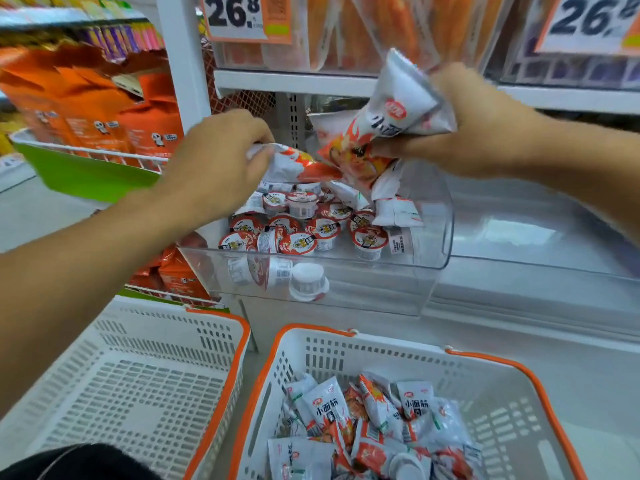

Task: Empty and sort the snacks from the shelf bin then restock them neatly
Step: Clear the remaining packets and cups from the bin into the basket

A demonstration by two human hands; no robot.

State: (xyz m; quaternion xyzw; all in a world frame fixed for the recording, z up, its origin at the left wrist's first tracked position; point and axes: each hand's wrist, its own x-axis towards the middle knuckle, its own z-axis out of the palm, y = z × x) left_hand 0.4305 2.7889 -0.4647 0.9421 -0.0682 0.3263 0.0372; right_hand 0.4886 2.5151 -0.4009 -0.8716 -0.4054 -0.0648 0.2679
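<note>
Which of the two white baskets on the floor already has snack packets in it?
The right basket, below the clear shelf bin, holds a pile of white-and-red snack packets. The left basket shows only its bare slotted bottom.

Clear glossy plastic bin [429,216], shiny foil snack packets [398,112] (crinkled), matt perforated plastic baskets [498,403].

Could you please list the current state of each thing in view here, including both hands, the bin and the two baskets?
Left hand: grip closed on a snack packet.
Right hand: grip closed on several snack packets.
Clear shelf bin: partly emptied, small cups and a few packets remain.
Left basket: holds nothing visible.
Right basket: partly filled with snack packets.
</note>
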